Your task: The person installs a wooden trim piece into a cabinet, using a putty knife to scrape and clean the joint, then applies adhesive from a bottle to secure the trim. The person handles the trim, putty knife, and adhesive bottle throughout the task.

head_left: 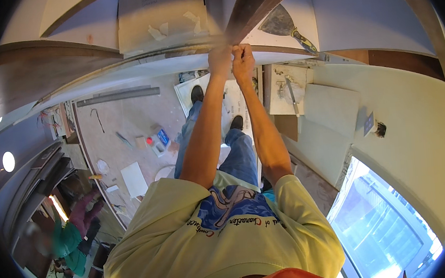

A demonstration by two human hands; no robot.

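Note:
Both arms reach up to the front edge of a wooden shelf [174, 52], where it meets a dark brown upright panel [264, 2]. My left hand [220, 59] is at the edge, smeared by motion, so its fingers do not show clearly. Close beside it, my right hand [243, 61] is closed, fingers bent at the panel's lower end; what they hold, if anything, is hidden. On the shelf to the right lies a wide scraper [277, 22] with a black and yellow handle. A cardboard piece [162, 21] with torn paper patches sits in the left compartment.
Below, my feet stand on a pale printed board [237, 98]. A long grey strip [118, 96], a white sheet [134, 179] and a blue-and-white container [161, 138] lie to the left. A person in green [70, 245] is at far lower left. A bright window [380, 220] is at lower right.

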